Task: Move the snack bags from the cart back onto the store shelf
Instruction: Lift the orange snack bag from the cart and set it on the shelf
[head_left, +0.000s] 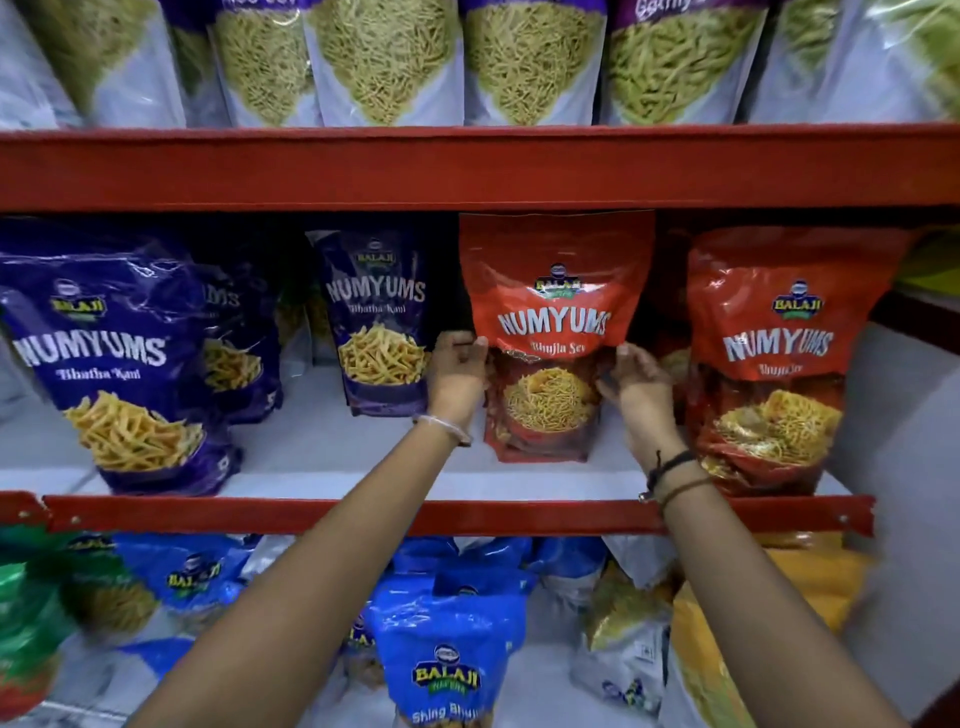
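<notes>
A red Numyums Bhujia Sev bag (553, 291) stands upright on the middle shelf (322, 441), its top just under the red shelf rail above. My left hand (460, 371) grips the bag's left edge and my right hand (636, 384) grips its right edge, both at mid-height. A second red bag (774, 353) of the same kind stands just to its right, close beside my right wrist. The cart is out of view.
Purple Numyums bags (119, 358) fill the left of the middle shelf, another purple bag (379, 322) next to my left hand. White sev bags (530, 62) line the top shelf. Blue bags (447, 649) and others sit on the shelf below. A grey wall (904, 467) bounds the right.
</notes>
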